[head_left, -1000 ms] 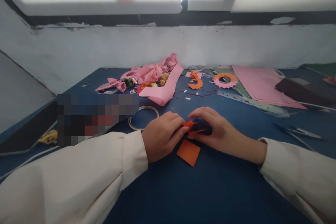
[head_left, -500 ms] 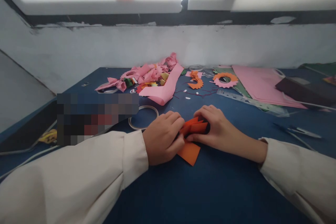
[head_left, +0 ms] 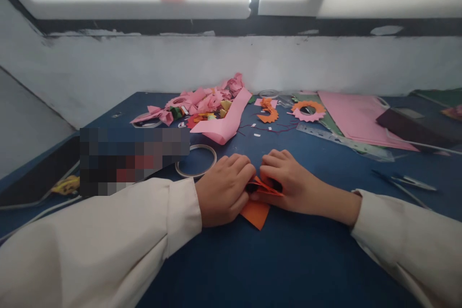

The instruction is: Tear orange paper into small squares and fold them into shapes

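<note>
Folded orange paper (head_left: 267,187) is gripped between my two hands near the middle of the table. My left hand (head_left: 226,190) is closed on its left side, fingers curled over it. From the right, my right hand (head_left: 288,180) pinches the folds, with the thumb below and the curled fingers above. A flat orange paper piece (head_left: 256,214) sticks out underneath, towards me; whether it joins the folded part is hidden by my hands. Just behind my left hand lies a roll of tape (head_left: 197,160).
At the back left is a heap of crumpled pink paper (head_left: 205,101) with a long pink strip (head_left: 231,120). Behind my hands lie an orange-and-pink paper ring (head_left: 308,111) and a curved orange piece (head_left: 269,111). Pink sheets (head_left: 357,120), a clear ruler (head_left: 339,139) and scissors (head_left: 415,182) are on the right.
My right hand has moved left, closer to my left hand, and its fingers have curled in. The orange folds, fanned up before, are now pressed flatter and more covered.
</note>
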The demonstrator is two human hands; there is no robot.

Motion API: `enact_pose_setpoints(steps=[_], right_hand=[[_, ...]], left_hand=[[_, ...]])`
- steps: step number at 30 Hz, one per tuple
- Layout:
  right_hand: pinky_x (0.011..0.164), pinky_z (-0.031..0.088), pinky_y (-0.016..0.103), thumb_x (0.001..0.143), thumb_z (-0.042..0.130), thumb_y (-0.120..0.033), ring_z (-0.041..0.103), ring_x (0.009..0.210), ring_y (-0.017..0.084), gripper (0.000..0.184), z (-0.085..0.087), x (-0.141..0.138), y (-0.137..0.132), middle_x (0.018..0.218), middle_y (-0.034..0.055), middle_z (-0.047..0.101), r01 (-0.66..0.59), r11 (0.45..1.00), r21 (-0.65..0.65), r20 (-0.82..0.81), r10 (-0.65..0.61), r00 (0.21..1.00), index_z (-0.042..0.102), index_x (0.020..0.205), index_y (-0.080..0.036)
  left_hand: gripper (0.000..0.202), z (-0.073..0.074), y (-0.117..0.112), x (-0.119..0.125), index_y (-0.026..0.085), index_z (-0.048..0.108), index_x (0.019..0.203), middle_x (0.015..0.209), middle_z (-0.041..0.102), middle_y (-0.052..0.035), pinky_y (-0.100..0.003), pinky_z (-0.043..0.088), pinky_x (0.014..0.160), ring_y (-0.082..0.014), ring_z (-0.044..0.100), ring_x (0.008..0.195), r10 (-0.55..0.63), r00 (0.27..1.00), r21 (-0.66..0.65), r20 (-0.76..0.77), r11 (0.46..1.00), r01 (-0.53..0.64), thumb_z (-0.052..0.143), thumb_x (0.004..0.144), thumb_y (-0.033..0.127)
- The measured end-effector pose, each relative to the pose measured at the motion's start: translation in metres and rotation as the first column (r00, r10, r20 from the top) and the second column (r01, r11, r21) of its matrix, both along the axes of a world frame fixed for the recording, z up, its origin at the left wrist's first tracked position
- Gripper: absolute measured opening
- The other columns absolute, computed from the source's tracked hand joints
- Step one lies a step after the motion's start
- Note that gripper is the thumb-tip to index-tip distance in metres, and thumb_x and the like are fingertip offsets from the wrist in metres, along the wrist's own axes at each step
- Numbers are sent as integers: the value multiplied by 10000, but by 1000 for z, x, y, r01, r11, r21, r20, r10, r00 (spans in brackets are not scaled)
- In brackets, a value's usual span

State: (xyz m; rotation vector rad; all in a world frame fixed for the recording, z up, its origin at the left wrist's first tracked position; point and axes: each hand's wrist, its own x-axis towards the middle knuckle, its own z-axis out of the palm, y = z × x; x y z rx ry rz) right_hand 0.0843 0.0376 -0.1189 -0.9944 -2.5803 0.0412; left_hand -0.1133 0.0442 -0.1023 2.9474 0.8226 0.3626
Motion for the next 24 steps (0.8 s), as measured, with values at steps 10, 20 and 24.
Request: enact_pose_setpoints(steps=[10,20,24], right_hand=[[611,231,336,925,322,-494,417,575,153,552,6,25,22,588,73,546,274,895,351,65,-316,947,564,561,-158],[551,285,290,764,211,-790,391,439,122,690,3,30,18,498,10,528,193,934,302,50,-218,975,498,625,-178],[604,339,289,911,326,-549,513,581,137,457,5,26,13,690,30,618,96,925,369,16,-109,994,571,898,-163]], left_hand=[[255,11,-13,0,97,585,801,739,538,-180,-392,312,533,-306,466,689,668,741,577,-65,631,-518,347,841,180],[287,7,-14,-2,122,580,682,594,557,-135,-337,276,496,-251,474,557,608,786,584,-110,680,-444,331,786,26],[283,9,-17,3,137,564,657,592,548,-100,-346,304,516,-231,488,565,483,872,616,-83,713,-336,362,842,66]])
